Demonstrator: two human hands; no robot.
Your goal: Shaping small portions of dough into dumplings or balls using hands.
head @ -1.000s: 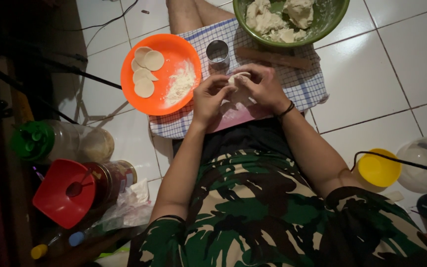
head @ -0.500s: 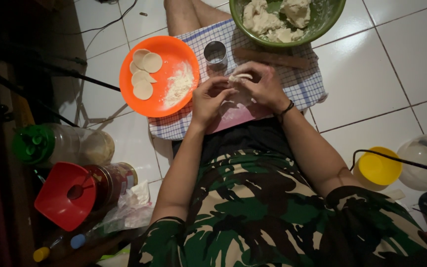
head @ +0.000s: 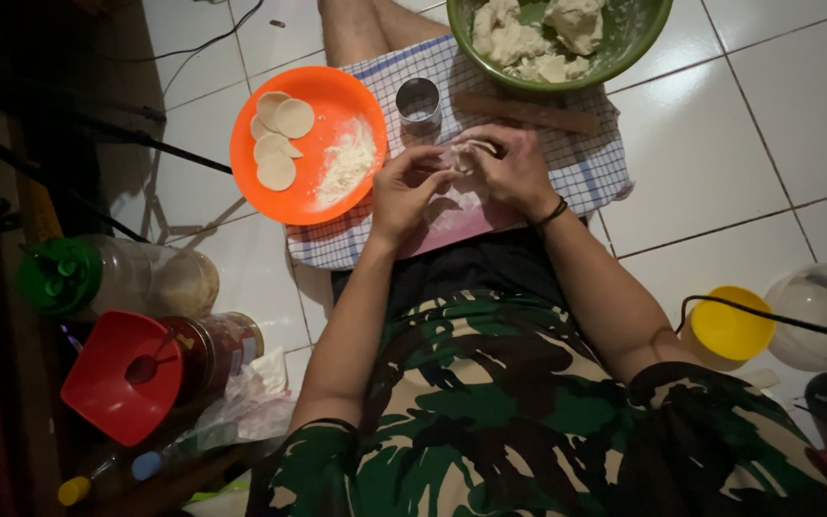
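Head view: left hand (head: 412, 191) and right hand (head: 509, 165) remain pinched on the dough piece (head: 468, 151); folding continues beside the orange plate (head: 332, 206).

Metal ring cutter (head: 418, 101) and rolling pin (head: 528, 112) crowd ahead — tiles (head: 796, 115) rightward open.

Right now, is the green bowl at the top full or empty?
Partly full: the green bowl holds several pale dough lumps, with bare green wall visible around them.

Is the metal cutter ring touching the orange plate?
Apart. The head view shows a strip of checked cloth between the metal ring and the rim of the orange plate.
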